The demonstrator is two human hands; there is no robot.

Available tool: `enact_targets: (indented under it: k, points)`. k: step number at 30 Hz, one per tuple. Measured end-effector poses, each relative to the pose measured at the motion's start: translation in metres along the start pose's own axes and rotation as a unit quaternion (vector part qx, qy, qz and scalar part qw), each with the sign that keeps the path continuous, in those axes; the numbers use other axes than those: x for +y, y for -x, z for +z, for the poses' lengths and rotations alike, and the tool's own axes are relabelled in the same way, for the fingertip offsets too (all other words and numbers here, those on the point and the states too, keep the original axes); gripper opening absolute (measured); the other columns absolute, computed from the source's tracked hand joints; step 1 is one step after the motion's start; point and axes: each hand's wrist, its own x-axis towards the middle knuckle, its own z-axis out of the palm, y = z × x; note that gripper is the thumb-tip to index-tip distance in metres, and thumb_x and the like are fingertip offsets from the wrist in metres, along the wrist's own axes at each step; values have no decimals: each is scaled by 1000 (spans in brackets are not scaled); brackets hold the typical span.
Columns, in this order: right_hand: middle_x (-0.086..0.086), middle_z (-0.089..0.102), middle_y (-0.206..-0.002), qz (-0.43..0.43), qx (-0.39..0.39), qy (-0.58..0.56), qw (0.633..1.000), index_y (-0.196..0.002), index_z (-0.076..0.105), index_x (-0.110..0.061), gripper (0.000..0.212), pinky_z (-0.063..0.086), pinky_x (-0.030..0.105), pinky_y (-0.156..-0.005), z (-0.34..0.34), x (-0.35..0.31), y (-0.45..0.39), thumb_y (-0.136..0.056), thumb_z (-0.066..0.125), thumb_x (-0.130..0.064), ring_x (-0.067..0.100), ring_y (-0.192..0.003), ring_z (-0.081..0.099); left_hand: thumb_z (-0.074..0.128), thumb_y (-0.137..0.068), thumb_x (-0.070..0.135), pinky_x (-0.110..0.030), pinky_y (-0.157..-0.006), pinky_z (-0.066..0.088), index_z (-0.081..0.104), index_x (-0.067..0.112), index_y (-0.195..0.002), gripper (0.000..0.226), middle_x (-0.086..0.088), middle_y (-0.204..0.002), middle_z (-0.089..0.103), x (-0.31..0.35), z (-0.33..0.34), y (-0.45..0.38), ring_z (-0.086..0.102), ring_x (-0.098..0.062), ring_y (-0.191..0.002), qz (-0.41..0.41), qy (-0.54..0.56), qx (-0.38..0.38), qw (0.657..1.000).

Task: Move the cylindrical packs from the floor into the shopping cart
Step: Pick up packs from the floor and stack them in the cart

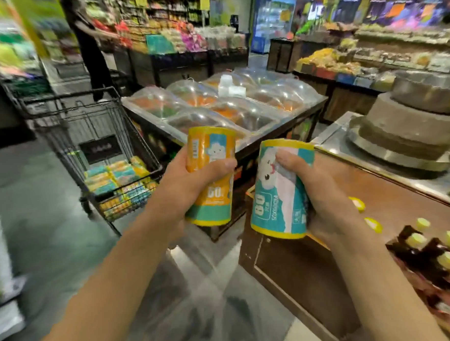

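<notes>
Packs in hand, cart not yet reached

Packs are well on their way, as I read it. The shopping cart stands off to my left on the floor, and its basket already holds a heap of packages in the same yellow and teal colours; they are too blurred for me to say whether they are the same cylindrical packs, though I judge they probably are. What remains for this pair is the carry across and the drop into the basket. I cannot see any part of the floor with more packs waiting, so I cannot say how many are left.

My left hand wraps round an orange-and-teal pack, thumb across its front and fingers curled behind, holding it upright and a little tilted. My right hand grips a teal-and-yellow pack the same way, thumb pressed on its face. The two packs hang side by side, near each other but apart, in the air in front of a covered food counter and well apart from the cart. Neither hand has any slack; both are closed firmly on their loads.
</notes>
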Motion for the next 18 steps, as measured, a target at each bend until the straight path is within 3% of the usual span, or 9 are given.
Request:
enact_targets:
  k: [5,14,18]
  points:
    - [11,76,-94,-5,-73,15,997,-111,68,-10,49,62,37,-73,74,5,-58,-76,78,-44,26,-82,75,92,-63,33,-50,-82,62,63,19,-120,66,-6,-102,77,9,-74,-27,76,-26,-91,-9,-9,66,998]
    - [5,76,-88,-10,-185,36,982,-95,70,-19,28,60,35,-70,134,-2,-192,-82,77,-43,22,-79,74,86,-65,32,-41,-73,62,62,17,-122,64,-6,-102,76,19,-130,-113,75,-24,-87,24,21,152,988]
    - [10,78,-99,23,-222,23,974,-107,70,-15,42,63,42,-81,154,-2,-260,-77,81,-42,27,-89,76,89,-69,28,-43,-75,62,61,17,-124,63,-6,-107,77,21,-143,-158,76,-25,-93,31,27,197,980]
